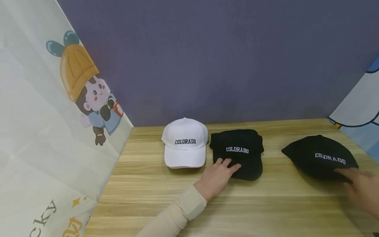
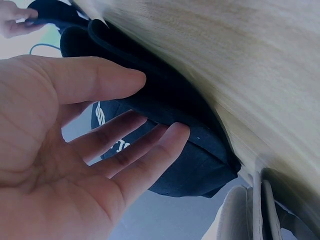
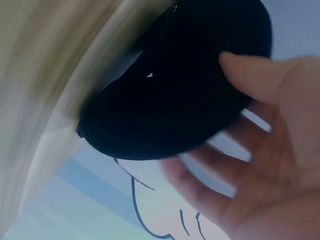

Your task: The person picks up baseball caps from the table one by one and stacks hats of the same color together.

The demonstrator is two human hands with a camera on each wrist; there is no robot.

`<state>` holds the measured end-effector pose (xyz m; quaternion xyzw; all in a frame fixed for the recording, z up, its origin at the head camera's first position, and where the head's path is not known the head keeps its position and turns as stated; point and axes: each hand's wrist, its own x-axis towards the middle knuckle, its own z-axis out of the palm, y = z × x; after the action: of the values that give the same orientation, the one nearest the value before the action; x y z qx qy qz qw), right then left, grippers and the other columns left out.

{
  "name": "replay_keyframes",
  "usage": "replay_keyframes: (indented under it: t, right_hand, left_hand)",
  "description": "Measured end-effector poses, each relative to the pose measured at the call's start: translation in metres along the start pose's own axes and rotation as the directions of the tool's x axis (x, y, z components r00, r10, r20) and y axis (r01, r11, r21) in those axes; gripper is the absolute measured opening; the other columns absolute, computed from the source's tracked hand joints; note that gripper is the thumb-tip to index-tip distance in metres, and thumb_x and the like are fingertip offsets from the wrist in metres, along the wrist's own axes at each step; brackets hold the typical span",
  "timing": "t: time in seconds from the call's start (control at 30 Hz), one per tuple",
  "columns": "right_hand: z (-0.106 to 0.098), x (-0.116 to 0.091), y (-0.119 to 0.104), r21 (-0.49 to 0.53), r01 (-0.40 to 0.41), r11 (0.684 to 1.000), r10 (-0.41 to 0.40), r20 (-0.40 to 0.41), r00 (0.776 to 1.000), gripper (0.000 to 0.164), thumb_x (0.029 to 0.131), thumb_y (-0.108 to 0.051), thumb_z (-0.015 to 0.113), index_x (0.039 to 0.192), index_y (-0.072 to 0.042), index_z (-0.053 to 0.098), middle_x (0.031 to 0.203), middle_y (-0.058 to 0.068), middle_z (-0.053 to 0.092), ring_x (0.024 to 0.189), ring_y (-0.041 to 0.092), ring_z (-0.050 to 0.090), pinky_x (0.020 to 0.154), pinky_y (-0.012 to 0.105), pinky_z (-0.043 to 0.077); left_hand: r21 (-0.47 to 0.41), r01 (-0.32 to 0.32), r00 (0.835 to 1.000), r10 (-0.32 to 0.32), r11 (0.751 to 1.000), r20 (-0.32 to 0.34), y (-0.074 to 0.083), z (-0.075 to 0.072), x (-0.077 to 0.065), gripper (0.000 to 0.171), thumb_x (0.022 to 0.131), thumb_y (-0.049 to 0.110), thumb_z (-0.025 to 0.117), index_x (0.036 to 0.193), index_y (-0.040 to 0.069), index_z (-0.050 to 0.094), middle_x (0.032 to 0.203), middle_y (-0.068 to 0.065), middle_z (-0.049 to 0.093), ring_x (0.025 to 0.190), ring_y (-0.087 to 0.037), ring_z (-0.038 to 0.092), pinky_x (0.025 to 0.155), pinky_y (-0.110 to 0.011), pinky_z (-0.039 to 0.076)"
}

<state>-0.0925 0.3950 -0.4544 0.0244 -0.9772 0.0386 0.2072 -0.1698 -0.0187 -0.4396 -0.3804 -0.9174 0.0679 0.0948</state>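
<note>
Fingers spread, my left hand [image 1: 214, 177] touches the brim of the middle black cap [image 1: 251, 141], which lies with its white COLORADO lettering up. The left wrist view has the thumb and fingertips loosely against this cap [image 2: 175, 170], not closed round it. At the right, my right hand [image 1: 365, 187] pinches the brim edge of another black COLORADO cap [image 1: 314, 151], which sits tilted. In the right wrist view, the thumb lies on one side of that cap [image 3: 175, 110] and the fingers go behind it. A white COLORADO cap [image 1: 185, 131] stands left of the middle cap.
The caps are on a wood-grain table [image 1: 142, 197]. Behind it rises a plain dark blue-grey panel [image 1: 207, 59]. A pale sheet with a cartoon figure [image 1: 97, 95] borders the left side, and a blue-and-white printed sheet [image 1: 359, 102] borders the right.
</note>
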Motion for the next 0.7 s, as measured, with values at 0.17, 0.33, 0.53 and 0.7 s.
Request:
replay_keyframes:
  t: [0.17, 0.33, 0.53, 0.7]
  right_hand:
    - [-0.009, 0.011, -0.013, 0.107, -0.01, 0.994, 0.028, -0.168, 0.985, 0.034, 0.064, 0.028, 0.066, 0.095, 0.012, 0.06, 0.092, 0.042, 0.061, 0.062, 0.046, 0.055, 0.054, 0.05, 0.043]
    - [-0.019, 0.025, -0.024, 0.126, 0.046, 0.991, 0.005, -0.372, 0.928, 0.023, 0.072, 0.029, 0.066, 0.086, 0.012, 0.063, 0.082, 0.035, 0.062, 0.067, 0.052, 0.058, 0.057, 0.036, 0.043]
    - [-0.027, 0.031, -0.034, 0.118, 0.009, 0.993, 0.045, -0.446, 0.894, 0.025, 0.08, 0.026, 0.056, 0.098, 0.013, 0.067, 0.09, 0.033, 0.06, 0.071, 0.051, 0.055, 0.061, 0.032, 0.04]
    - [-0.031, 0.036, -0.047, 0.122, -0.061, 0.991, 0.112, -0.473, 0.874, 0.025, 0.093, 0.016, 0.046, 0.108, 0.014, 0.066, 0.102, 0.034, 0.059, 0.088, 0.054, 0.054, 0.073, 0.06, 0.039]
  left_hand:
    - [-0.007, -0.002, 1.0, 0.002, 1.0, 0.003, 0.001, 0.0, 0.001, 0.059, 0.097, 0.016, 0.069, 0.148, 0.038, 0.052, 0.143, 0.001, 0.06, 0.119, -0.022, 0.064, 0.081, -0.029, 0.06]
    - [-0.015, 0.002, 1.0, -0.001, 1.0, 0.017, 0.001, 0.0, 0.002, 0.06, 0.096, 0.015, 0.069, 0.149, 0.039, 0.051, 0.144, 0.001, 0.06, 0.121, -0.023, 0.064, 0.082, -0.03, 0.06]
    - [-0.015, 0.004, 1.0, -0.004, 1.0, 0.023, 0.001, 0.0, 0.001, 0.062, 0.095, 0.016, 0.07, 0.149, 0.039, 0.05, 0.144, 0.001, 0.059, 0.122, -0.023, 0.064, 0.083, -0.03, 0.06]
    - [-0.017, 0.013, 1.0, -0.012, 1.0, 0.026, 0.0, -0.001, 0.0, 0.061, 0.096, 0.016, 0.071, 0.149, 0.04, 0.051, 0.145, 0.001, 0.059, 0.124, -0.025, 0.064, 0.084, -0.032, 0.061]
